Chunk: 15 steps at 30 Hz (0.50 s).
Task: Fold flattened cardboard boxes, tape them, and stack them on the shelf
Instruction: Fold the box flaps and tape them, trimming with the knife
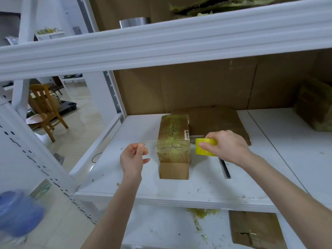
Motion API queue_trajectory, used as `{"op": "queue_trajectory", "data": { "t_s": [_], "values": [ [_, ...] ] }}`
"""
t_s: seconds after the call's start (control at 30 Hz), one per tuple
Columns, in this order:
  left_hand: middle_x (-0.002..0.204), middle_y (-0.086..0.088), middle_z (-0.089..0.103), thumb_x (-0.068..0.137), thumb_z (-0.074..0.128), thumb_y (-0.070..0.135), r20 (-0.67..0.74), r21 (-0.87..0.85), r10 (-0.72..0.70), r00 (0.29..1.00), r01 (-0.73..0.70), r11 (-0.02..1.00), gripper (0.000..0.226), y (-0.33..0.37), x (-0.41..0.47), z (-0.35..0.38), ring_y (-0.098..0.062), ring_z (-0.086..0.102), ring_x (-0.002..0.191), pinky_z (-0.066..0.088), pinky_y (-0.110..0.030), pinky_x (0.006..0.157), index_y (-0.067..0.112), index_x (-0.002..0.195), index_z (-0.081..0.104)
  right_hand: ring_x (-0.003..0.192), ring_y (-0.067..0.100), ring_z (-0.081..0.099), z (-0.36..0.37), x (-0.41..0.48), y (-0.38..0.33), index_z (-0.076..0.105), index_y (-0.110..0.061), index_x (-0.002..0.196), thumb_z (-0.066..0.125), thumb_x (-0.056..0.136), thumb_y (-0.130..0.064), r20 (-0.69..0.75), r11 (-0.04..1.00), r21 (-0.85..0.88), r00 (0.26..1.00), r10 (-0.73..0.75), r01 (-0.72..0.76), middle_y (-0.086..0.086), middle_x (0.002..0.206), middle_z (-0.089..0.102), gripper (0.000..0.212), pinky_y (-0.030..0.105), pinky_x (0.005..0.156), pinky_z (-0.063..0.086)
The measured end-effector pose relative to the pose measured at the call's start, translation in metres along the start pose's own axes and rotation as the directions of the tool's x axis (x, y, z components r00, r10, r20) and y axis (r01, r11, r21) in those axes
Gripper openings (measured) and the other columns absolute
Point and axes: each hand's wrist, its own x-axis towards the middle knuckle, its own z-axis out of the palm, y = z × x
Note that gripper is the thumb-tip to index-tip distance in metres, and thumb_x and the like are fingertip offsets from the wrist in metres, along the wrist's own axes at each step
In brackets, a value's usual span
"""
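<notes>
I see the tape-wrapped brown cardboard box point(173, 141) mid-board on the white metal shelf point(125, 177). Right hand point(228, 146) at its 3 o'clock, fingers clenched round the yellow tape roll point(204, 147). Left hand point(133, 157) at 9 o'clock, pinching the clear tape strip point(152, 141) that runs to the box. Flat brown cardboard sheet point(221, 121) at 1 o'clock.

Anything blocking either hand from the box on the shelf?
Nothing visible. Left hand and right hand flank the box; only the tape strip from the roll spans between them, across it.
</notes>
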Motion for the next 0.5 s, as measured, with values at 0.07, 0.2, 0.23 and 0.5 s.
{"op": "queue_trajectory", "data": {
  "t_s": [0.07, 0.2, 0.23, 0.5],
  "values": [
    [0.075, -0.006, 0.063, 0.095, 0.054, 0.009, -0.005, 0.020, -0.003, 1.000, 0.003, 1.000, 0.013, -0.009, 0.001, 0.000, -0.012, 0.062, 0.071, 0.054, -0.020, 0.052, 0.011, 0.084, 0.060, 0.099, 0.024, 0.060, 0.008, -0.002, -0.001, 0.065, -0.031, 0.108, 0.043, 0.094, -0.056, -0.018, 0.997, -0.072, 1.000, -0.017, 0.016, 0.002, 0.100, 0.068, 0.036, 0.029, 0.068, 0.032],
    [0.076, -0.005, 0.063, 0.095, 0.055, 0.009, -0.028, 0.013, -0.016, 0.999, 0.017, 1.000, 0.013, -0.024, 0.005, 0.001, -0.011, 0.063, 0.076, 0.055, -0.021, 0.054, 0.010, 0.083, 0.060, 0.104, 0.022, 0.060, 0.022, -0.002, -0.006, 0.064, -0.032, 0.116, 0.044, 0.095, -0.054, -0.094, 0.993, -0.119, 0.996, -0.007, -0.004, 0.001, 0.105, 0.070, 0.036, 0.031, 0.079, 0.034],
    [0.076, -0.005, 0.063, 0.094, 0.055, 0.009, -0.032, 0.009, -0.015, 0.999, 0.015, 1.000, 0.013, -0.027, 0.007, 0.002, -0.010, 0.063, 0.077, 0.055, -0.021, 0.054, 0.010, 0.082, 0.059, 0.103, 0.022, 0.060, 0.025, -0.001, -0.006, 0.064, -0.032, 0.116, 0.044, 0.094, -0.054, -0.100, 0.993, -0.118, 0.995, 0.002, -0.014, 0.001, 0.103, 0.070, 0.036, 0.031, 0.081, 0.035],
    [0.078, -0.007, 0.060, 0.095, 0.053, 0.006, 0.043, 0.006, -0.045, 0.998, 0.045, 0.999, 0.017, -0.042, 0.027, 0.013, -0.014, 0.062, 0.079, 0.056, -0.028, 0.070, 0.011, 0.079, 0.056, 0.100, 0.022, 0.059, 0.050, 0.015, -0.005, 0.062, -0.030, 0.119, 0.043, 0.096, -0.048, -0.092, 0.988, -0.125, 0.992, 0.085, -0.096, 0.002, 0.099, 0.070, 0.035, 0.033, 0.083, 0.038]
  ]
}}
